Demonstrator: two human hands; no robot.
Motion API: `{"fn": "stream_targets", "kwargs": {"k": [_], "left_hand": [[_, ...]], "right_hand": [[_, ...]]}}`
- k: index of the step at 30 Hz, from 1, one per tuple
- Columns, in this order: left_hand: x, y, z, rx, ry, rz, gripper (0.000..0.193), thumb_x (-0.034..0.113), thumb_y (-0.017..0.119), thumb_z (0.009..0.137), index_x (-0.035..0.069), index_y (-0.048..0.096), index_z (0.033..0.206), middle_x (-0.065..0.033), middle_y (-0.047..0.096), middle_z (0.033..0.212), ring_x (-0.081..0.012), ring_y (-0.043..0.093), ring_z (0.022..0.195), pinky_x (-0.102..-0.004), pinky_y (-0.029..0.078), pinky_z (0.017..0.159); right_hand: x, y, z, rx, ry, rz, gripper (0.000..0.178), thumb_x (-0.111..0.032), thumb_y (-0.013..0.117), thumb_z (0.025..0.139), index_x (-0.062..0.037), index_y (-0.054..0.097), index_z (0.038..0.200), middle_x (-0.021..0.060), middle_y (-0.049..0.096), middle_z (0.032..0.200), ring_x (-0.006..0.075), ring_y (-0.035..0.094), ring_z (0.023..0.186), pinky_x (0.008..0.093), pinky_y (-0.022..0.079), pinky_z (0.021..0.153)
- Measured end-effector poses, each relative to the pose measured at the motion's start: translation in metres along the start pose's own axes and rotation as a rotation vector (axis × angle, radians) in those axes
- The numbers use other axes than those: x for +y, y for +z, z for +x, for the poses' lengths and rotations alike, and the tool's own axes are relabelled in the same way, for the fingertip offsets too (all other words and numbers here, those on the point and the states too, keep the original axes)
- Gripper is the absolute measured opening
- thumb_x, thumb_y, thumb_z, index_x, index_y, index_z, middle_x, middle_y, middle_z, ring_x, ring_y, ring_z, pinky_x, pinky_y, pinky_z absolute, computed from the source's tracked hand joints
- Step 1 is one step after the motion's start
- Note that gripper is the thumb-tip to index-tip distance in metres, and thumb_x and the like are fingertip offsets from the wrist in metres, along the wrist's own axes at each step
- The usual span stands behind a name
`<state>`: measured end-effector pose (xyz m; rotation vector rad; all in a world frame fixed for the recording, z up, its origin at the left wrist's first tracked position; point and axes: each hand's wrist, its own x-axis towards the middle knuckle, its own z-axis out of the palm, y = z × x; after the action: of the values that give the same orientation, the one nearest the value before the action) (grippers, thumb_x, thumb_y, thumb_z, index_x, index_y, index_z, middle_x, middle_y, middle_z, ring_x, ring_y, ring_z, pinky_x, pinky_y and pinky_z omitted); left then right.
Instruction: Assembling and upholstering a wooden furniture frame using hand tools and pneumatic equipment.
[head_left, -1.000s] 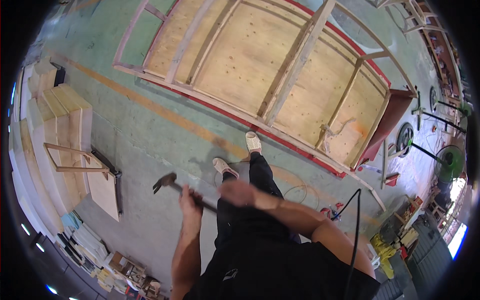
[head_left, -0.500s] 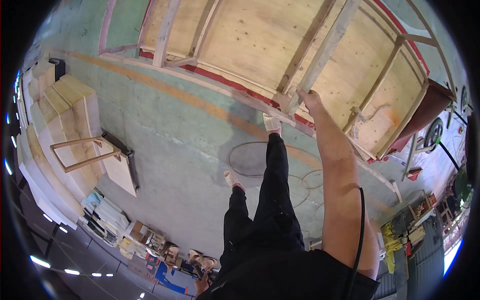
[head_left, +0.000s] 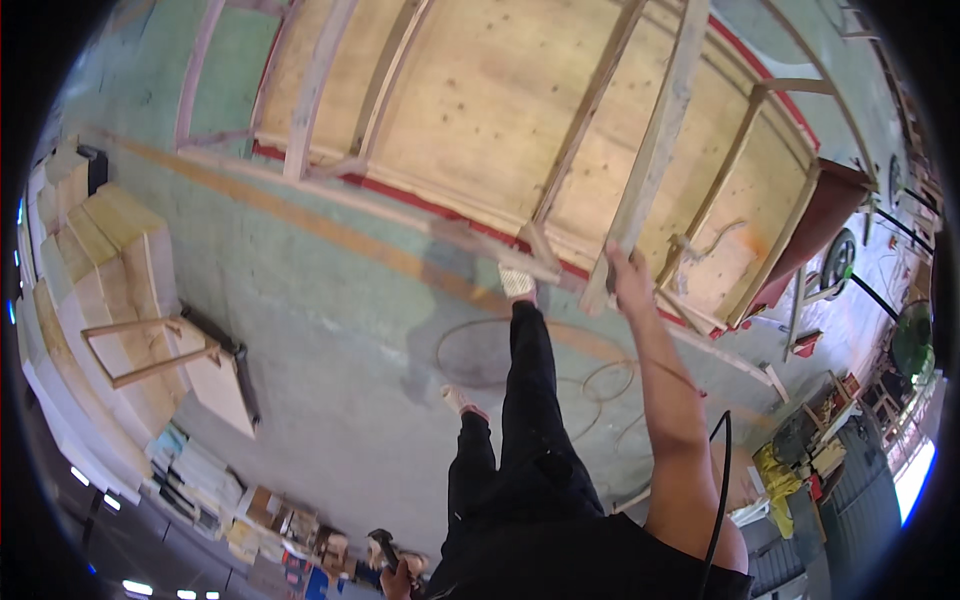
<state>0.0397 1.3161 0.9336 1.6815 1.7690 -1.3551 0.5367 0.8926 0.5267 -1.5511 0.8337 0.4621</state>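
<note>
My right hand (head_left: pixel 630 280) is closed around the near end of a pale wooden beam (head_left: pixel 660 135). The beam slants up and away over a wooden frame (head_left: pixel 390 208) backed with plywood. Its near end sticks out past the frame's front rail. At the lower edge, my left hand (head_left: pixel 396 580) grips a dark-handled tool that looks like a hammer (head_left: pixel 384 545), well apart from the frame. My foot in a light, netted shoe (head_left: pixel 516 281) is beside the front rail.
Wire hoops (head_left: pixel 475 352) lie on the green floor by my legs. On the left stand large pale blocks (head_left: pixel 120 235) and a small wooden frame with a panel (head_left: pixel 215 385). A wheel (head_left: pixel 838 258) and dark-red panel (head_left: pixel 805 235) are at the right.
The beam's near end has come away from the front rail and toward me, with my right hand on it. The tool in my left hand has come up further into view.
</note>
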Motion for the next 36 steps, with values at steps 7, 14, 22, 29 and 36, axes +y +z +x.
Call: {"fn": "stream_targets", "kwargs": {"k": [7,14,22,29,36], "left_hand": [[0.051,0.016,0.048,-0.074,0.074,-0.44,0.039,0.044,0.056,0.105,0.011,0.05,0.084,0.0028,0.043,0.067,-0.0119,0.038,0.054,-0.0309,0.035,0.048],[0.081,0.03,0.122,-0.087,0.37,-0.472,0.032,0.031,0.072,0.096,0.001,0.058,0.093,-0.0041,0.057,0.069,-0.0139,0.054,0.045,-0.0323,0.047,0.04],[0.048,0.037,0.087,-0.027,0.673,-0.575,0.042,0.047,0.056,0.104,0.012,0.047,0.081,0.0036,0.038,0.066,-0.0124,0.032,0.052,-0.0317,0.031,0.045],[0.015,0.094,0.025,-0.021,0.396,-0.459,0.042,0.048,0.063,0.1,0.008,0.055,0.09,-0.0013,0.051,0.069,-0.0146,0.046,0.056,-0.0327,0.041,0.05],[0.052,0.159,-0.014,0.051,0.269,-0.234,0.04,0.043,0.069,0.096,0.005,0.058,0.09,-0.0036,0.057,0.07,-0.0161,0.052,0.056,-0.0349,0.044,0.051]], "right_hand": [[-0.089,0.008,-0.075,-0.179,0.226,0.659,0.032,-0.033,0.066,0.101,-0.0029,0.062,0.111,0.0083,0.064,0.09,0.0201,0.064,0.076,0.0359,0.057,0.067],[-0.097,0.013,-0.069,-0.151,0.1,0.491,0.027,-0.032,0.068,0.101,-0.0082,0.057,0.109,0.0052,0.061,0.083,0.0185,0.06,0.067,0.0349,0.055,0.061],[-0.11,-0.007,-0.064,-0.328,0.066,0.521,0.019,-0.021,0.067,0.1,-0.0066,0.057,0.107,0.0058,0.061,0.083,0.0206,0.062,0.068,0.0385,0.056,0.059],[-0.043,-0.095,-0.027,-0.434,0.07,0.478,0.018,-0.017,0.068,0.098,-0.007,0.055,0.106,0.0046,0.059,0.081,0.0212,0.061,0.068,0.0383,0.056,0.063],[-0.086,-0.402,-0.02,-0.093,0.091,-0.299,0.036,-0.032,0.076,0.088,-0.0027,0.072,0.109,0.0068,0.071,0.089,0.0202,0.066,0.08,0.0385,0.054,0.078]]}}
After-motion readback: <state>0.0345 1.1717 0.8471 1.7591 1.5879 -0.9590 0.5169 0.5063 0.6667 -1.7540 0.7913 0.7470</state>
